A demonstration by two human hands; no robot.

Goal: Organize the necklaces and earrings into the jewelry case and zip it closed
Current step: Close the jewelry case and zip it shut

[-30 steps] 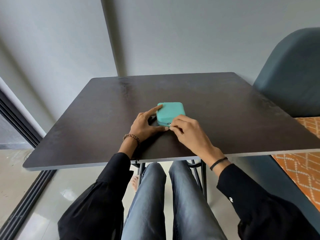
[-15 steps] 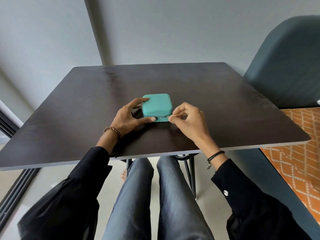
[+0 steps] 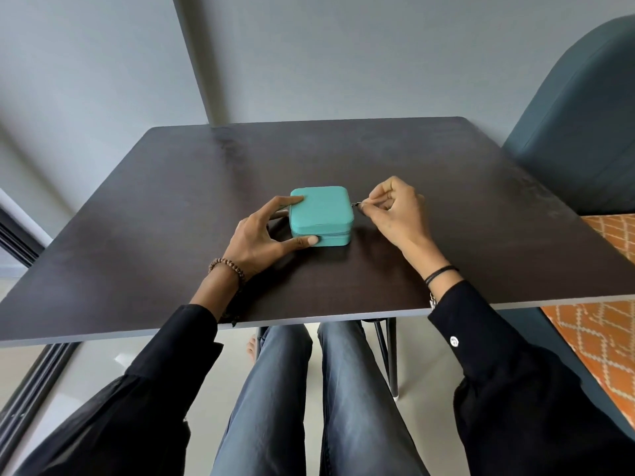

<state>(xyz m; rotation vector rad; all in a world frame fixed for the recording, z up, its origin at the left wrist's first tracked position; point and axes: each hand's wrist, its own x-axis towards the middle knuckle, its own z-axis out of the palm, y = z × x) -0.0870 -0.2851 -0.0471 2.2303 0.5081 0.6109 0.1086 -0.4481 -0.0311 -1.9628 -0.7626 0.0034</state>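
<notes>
A small teal jewelry case [image 3: 321, 209] lies with its lid down on the dark table [image 3: 171, 201], near the middle. My left hand [image 3: 263, 235] holds the case from the left, index finger on the lid and thumb against the front wall. My right hand [image 3: 395, 211] pinches the metal zipper pull [image 3: 357, 204] at the case's right side. The zipper along the front wall looks drawn shut. No necklaces or earrings show outside the case.
A teal upholstered chair [image 3: 584, 125] stands at the right of the table. An orange patterned rug [image 3: 598, 338] lies on the floor at the right. My legs sit under the near table edge. A grey wall is behind.
My right hand has drawn the zipper pull from the case's front corner round to its right side. The left hand kept its hold on the case.
</notes>
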